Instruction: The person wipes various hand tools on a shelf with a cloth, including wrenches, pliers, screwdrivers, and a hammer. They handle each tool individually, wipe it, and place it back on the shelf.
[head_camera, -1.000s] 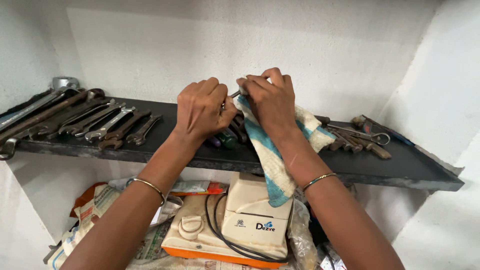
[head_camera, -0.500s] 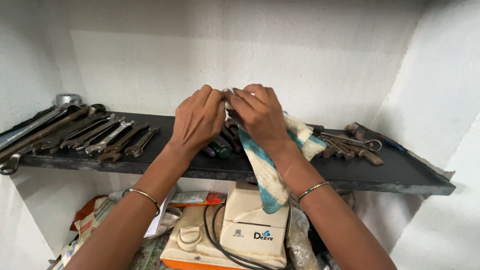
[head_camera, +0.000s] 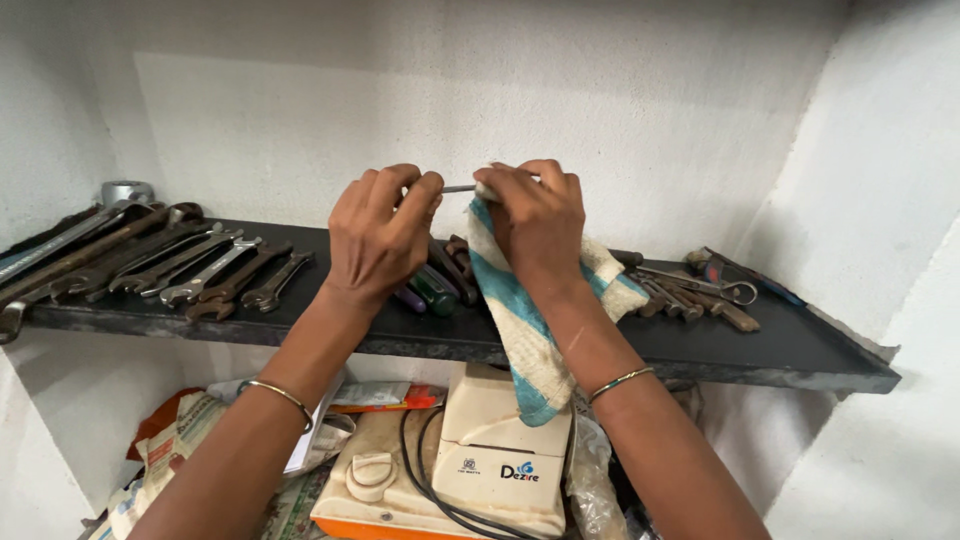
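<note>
Head camera faces the shelf (head_camera: 780, 345) closely, looking forward.

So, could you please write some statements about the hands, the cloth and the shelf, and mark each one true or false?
1. The right hand holds a striped cloth. True.
2. The left hand rests flat on the shelf. False: it is raised, pinching a thin metal rod.
3. A row of spanners lies at the shelf's left end. True.
4. The cream appliance stands on the shelf. False: it sits below the shelf.
5. Both wrists are bare. False: each wears a bangle.
</note>
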